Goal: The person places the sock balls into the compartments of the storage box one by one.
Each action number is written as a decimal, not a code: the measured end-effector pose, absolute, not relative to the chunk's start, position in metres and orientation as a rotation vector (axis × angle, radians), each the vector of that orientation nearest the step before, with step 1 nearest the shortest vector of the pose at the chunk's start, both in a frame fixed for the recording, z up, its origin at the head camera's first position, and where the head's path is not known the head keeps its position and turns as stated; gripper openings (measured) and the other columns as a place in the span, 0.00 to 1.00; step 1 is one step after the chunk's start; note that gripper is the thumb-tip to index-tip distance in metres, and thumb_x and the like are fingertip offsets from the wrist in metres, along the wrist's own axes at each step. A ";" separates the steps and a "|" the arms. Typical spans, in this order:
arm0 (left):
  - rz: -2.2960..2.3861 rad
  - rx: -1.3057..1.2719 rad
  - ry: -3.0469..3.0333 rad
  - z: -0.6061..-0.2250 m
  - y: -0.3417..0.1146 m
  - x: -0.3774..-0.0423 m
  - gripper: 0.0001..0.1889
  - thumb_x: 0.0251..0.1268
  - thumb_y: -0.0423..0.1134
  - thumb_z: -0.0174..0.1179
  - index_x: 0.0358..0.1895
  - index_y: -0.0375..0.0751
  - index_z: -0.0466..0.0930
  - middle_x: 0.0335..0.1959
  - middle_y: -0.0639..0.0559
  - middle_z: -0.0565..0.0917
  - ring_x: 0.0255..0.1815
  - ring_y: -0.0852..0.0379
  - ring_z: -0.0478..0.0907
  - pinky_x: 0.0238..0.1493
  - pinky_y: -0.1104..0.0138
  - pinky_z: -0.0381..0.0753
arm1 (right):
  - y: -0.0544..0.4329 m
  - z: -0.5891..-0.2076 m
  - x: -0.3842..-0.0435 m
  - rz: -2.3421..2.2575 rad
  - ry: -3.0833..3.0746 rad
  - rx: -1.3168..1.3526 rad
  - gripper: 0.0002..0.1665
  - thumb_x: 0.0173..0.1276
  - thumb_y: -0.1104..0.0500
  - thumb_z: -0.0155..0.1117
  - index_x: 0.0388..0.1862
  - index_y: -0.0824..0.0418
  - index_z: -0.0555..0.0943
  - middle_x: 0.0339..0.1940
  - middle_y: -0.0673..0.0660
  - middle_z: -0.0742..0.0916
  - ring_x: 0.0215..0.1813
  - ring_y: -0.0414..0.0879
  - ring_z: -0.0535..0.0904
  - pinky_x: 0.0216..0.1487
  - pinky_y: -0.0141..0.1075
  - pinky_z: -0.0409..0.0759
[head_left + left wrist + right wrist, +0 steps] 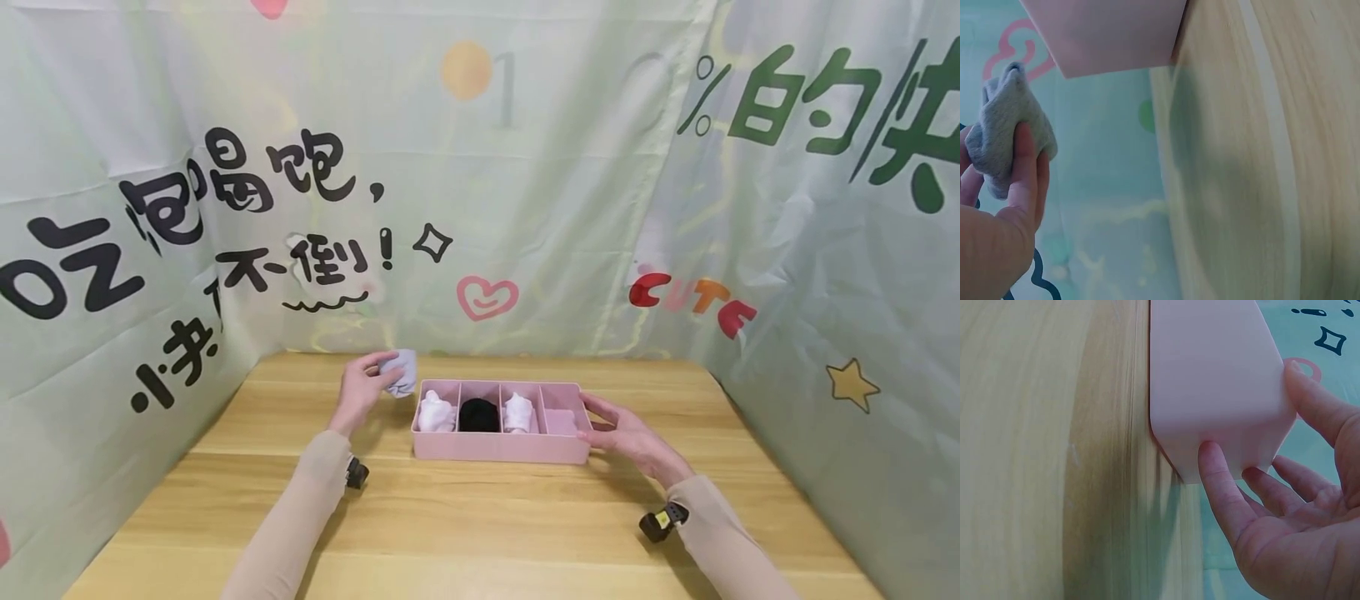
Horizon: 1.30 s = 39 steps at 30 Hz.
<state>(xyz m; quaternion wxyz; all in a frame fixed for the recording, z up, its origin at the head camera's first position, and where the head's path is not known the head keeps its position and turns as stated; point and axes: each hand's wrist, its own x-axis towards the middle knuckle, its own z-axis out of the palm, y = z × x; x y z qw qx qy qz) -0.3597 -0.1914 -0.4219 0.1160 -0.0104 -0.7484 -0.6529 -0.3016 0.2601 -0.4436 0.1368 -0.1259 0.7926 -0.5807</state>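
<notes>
My left hand (362, 390) pinches a folded light-grey sock (402, 372) above the table, just left of a pink organizer box (501, 447). The same sock (1010, 131) shows as a soft bundle between thumb and fingers in the left wrist view. Four walls' worth of compartments divide the box in a row: a white bundle (437, 413) at the left, a black bundle (478, 415) beside it, then another white bundle (518, 412). Only pink surfaces show in the rightmost compartment. My right hand (633, 440) touches the box's right end with spread, fairly straight fingers (1213, 465).
The box stands on a wooden table (480, 525) near its back. Printed curtains (540, 208) enclose the table behind and on both sides. A dark camera is strapped to each wrist.
</notes>
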 end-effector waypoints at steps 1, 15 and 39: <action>-1.912 -0.031 -2.181 -0.421 -0.190 -0.359 0.22 0.57 0.30 0.70 0.56 0.36 0.82 0.55 0.32 0.81 0.48 0.51 0.81 0.42 0.71 0.83 | 0.260 -0.444 -0.301 -1.677 2.297 -0.363 0.49 0.67 0.60 0.67 0.80 0.60 0.51 0.80 0.64 0.55 0.76 0.68 0.57 0.68 0.52 0.70; -1.813 -0.169 -2.153 -0.420 -0.164 -0.358 0.20 0.53 0.33 0.73 0.52 0.37 0.85 0.50 0.34 0.85 0.44 0.54 0.84 0.39 0.75 0.82 | 0.259 -0.441 -0.300 -1.674 2.298 -0.350 0.49 0.67 0.61 0.66 0.80 0.60 0.51 0.80 0.64 0.56 0.76 0.68 0.57 0.69 0.56 0.68; -1.926 -0.394 -2.120 -0.427 -0.094 -0.350 0.21 0.52 0.30 0.73 0.52 0.32 0.84 0.48 0.32 0.85 0.44 0.52 0.84 0.37 0.75 0.82 | 0.259 -0.441 -0.301 -1.669 2.298 -0.342 0.49 0.67 0.60 0.67 0.80 0.60 0.51 0.81 0.64 0.55 0.76 0.68 0.57 0.69 0.56 0.67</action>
